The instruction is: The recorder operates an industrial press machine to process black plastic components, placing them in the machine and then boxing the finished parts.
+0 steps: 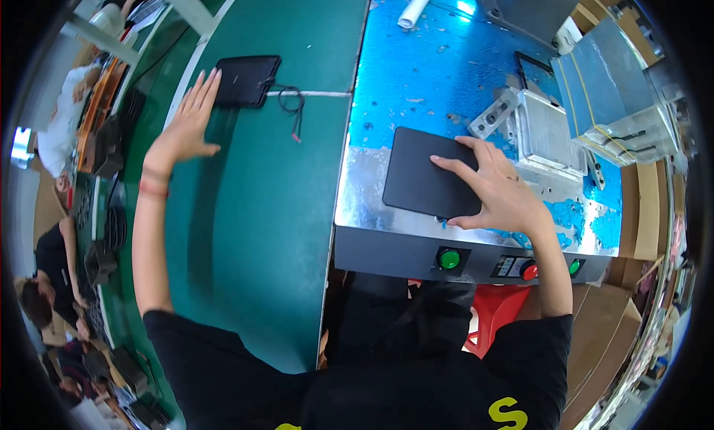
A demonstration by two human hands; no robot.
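My left hand reaches over the green surface, fingers stretched out and thumb apart. Its fingertips are at the left edge of a flat black device; whether they touch it I cannot tell. A thin dark cable with a small reddish tip trails from that device. On the metal worktop, my right hand spans a black rectangular panel with rounded corners. The thumb is at the panel's near edge, the index finger lies on its face, and other fingers reach its far edge.
Right of the panel sits a metal fixture with a clamp bar. Clear plastic sheets stand beyond it. The worktop's front carries a green button and a red button. A white tube lies at the back.
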